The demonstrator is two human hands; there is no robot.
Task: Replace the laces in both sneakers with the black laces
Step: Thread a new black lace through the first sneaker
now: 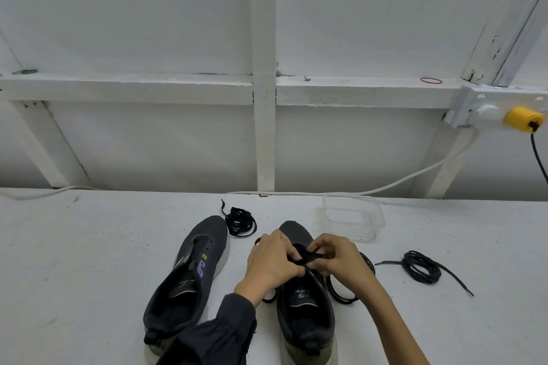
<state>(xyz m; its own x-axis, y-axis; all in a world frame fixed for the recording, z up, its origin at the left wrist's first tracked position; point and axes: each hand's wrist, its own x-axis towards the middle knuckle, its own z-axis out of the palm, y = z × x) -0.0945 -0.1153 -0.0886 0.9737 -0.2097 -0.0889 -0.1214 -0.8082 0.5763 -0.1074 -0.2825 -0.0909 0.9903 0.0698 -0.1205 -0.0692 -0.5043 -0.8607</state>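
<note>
A black lace (308, 259) was pinched by the left grip (272, 261) and the right grip (341, 258) over the right sneaker (308, 323), whose eyelets were hidden by the fingers. The left sneaker (189, 270) was seen unlaced beside it on the bench (89, 246). A coiled lace (238, 222) was seen just beyond it, a clear tub (353, 216) behind the hands, and another coil (421, 268) to the right.

Clear plastic tub (353, 221) at back of white counter (89, 246); yellow plug (523, 118) in wall socket (482, 108); red rubber band (431, 80) on ledge (355, 93).

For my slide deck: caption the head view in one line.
Left hand and right hand pinch a black lace over one sneaker; the other sneaker lies unlaced beside it.
</note>
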